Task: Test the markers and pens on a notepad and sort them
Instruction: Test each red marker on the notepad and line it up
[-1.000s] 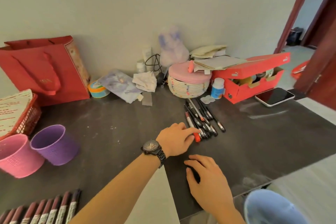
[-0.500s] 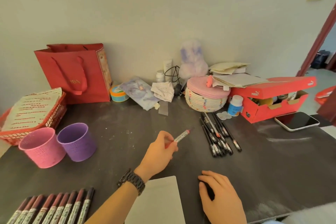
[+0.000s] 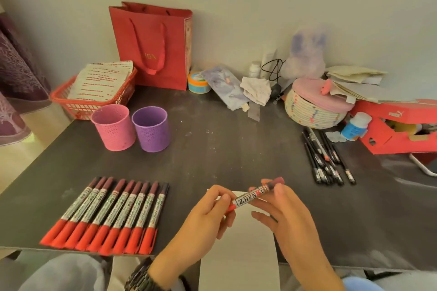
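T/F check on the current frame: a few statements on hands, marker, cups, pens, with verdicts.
1. The left hand and the right hand hold one marker over the notepad. True.
2. A pink cup and a purple cup stand upright side by side. True.
3. The purple cup holds pens. False: the black pens lie on the table, at the right.
4. Nothing lies left of the notepad. False: a row of markers lies there.

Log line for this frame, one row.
marker: held over notepad | left hand: grips red end | right hand: pinches dark end
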### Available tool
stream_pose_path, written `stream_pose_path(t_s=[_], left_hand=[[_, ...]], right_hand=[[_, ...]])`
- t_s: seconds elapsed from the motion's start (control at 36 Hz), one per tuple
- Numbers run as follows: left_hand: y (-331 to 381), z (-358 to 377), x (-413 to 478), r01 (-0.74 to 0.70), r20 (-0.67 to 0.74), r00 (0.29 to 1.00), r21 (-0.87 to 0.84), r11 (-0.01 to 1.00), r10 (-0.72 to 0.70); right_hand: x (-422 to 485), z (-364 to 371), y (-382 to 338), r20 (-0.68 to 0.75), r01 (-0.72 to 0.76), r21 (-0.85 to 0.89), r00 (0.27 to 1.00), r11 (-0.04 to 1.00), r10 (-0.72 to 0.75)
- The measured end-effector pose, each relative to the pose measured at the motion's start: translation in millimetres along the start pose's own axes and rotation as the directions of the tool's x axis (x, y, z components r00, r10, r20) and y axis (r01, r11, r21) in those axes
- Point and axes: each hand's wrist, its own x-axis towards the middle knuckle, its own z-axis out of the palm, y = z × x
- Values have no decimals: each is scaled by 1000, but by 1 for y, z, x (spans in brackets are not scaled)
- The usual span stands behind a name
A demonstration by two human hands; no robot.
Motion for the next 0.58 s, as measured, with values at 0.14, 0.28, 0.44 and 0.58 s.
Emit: stream_pose_path(t_s=[0.14,0.28,0.44,0.58], left_hand=[[-4,6,-11,86,-161,987,356,931,-29],[-7,13,-22,91,-291,944,679,729,154],[-11,27,-30,2,-278,873,823,568,400],[-12,35,-36,-42,-237,871,837,545,431]], right_hand=[[-3,32,7,-108,61,193,993,979,-40],[-10,50,16,-106,22,618,993,786,55],[-14,54,25,-128,-72,789,952,610,278],[-17,44,22,-165,-55,724,954,687,251]])
